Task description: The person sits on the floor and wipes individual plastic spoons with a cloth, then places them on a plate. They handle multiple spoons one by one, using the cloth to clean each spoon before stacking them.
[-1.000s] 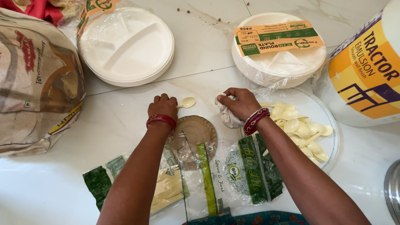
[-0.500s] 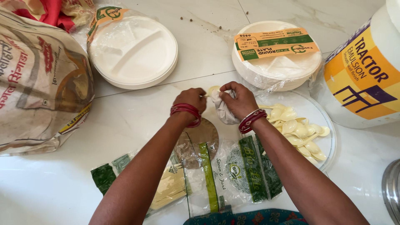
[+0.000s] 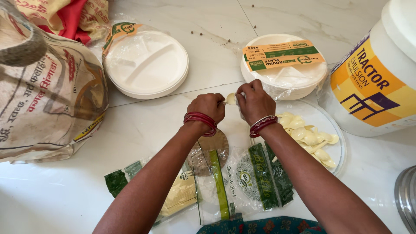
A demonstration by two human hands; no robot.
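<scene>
My left hand (image 3: pixel 207 106) and my right hand (image 3: pixel 255 102) meet, both grips pinched on one small pale spoon (image 3: pixel 231 99); my fingers hide most of it. Right of my grip lies a clear plate (image 3: pixel 336 130) of spoons (image 3: pixel 310 138), partly behind my wrist.

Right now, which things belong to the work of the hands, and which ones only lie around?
In the work:
- left hand and right hand, pinching one pale spoon between them
- clear plate with the pile of pale spoons
- spoon packets under the forearms

Only lying around:
- divided white plates, wrapped
- round plate stack, wrapped
- paint bucket
- printed sack
</scene>
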